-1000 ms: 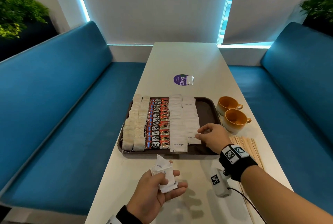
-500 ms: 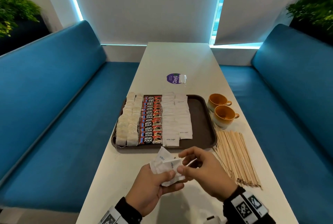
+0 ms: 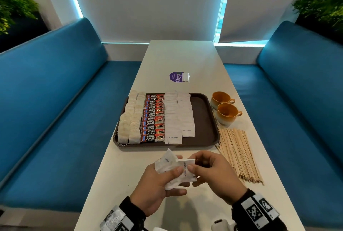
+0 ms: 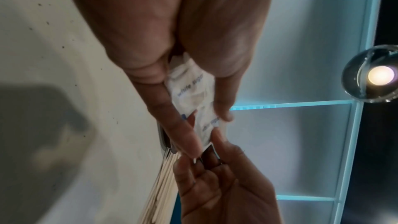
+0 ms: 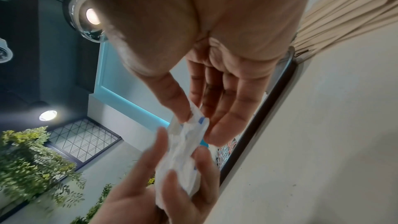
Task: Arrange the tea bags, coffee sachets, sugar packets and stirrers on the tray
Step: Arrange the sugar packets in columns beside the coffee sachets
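A brown tray (image 3: 203, 119) holds two columns of tea bags (image 3: 130, 121), a column of red coffee sachets (image 3: 153, 119) and two columns of white sugar packets (image 3: 179, 117). In front of the tray my left hand (image 3: 157, 180) grips a small bunch of sugar packets (image 3: 168, 165) (image 4: 189, 88) (image 5: 183, 156). My right hand (image 3: 213, 173) pinches the top packet (image 3: 186, 169) of that bunch between thumb and fingers. Wooden stirrers (image 3: 239, 154) lie in a loose pile on the table, right of the tray.
Two orange cups (image 3: 225, 109) stand on the white table (image 3: 181, 56), right of the tray's far half. A purple round sticker (image 3: 177, 77) lies beyond the tray. Blue benches (image 3: 55, 100) flank the table on both sides.
My right hand left the tray's sugar column, came back to the bunch in my left hand and now pinches one packet there. My view shifted slightly right.
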